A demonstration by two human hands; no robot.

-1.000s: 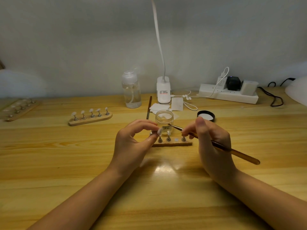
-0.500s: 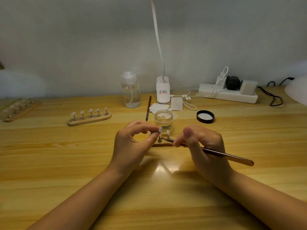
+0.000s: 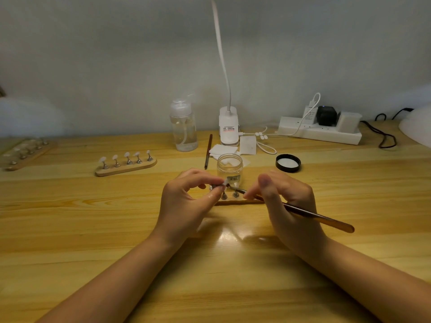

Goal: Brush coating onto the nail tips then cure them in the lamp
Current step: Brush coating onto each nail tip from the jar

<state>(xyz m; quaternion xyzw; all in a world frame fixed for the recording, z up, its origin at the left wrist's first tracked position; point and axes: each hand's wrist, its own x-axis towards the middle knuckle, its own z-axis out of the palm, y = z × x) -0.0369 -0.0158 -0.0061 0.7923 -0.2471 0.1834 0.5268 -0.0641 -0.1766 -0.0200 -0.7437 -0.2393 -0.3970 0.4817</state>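
My left hand (image 3: 186,201) pinches a small metal peg carrying a white nail tip (image 3: 225,182) just above a wooden holder strip (image 3: 240,202). My right hand (image 3: 289,201) grips a brown brush (image 3: 321,217); its bristle end touches that nail tip. An open clear jar (image 3: 229,166) stands right behind the two hands. Two more metal pegs (image 3: 236,194) stand on the strip between my hands. The rounded white edge of a lamp (image 3: 417,123) shows at the far right.
A second wooden holder (image 3: 126,167) with several nail tips lies at the left, a third (image 3: 25,152) at the far left. Behind are a pump bottle (image 3: 183,127), a white desk light (image 3: 229,127), a spare brush (image 3: 208,151), wipes (image 3: 222,150), a black lid (image 3: 288,162) and a power strip (image 3: 321,130).
My right hand dropped from the jar's mouth and brought the brush tip left onto the nail tip held by my left hand. My left hand stayed almost still.
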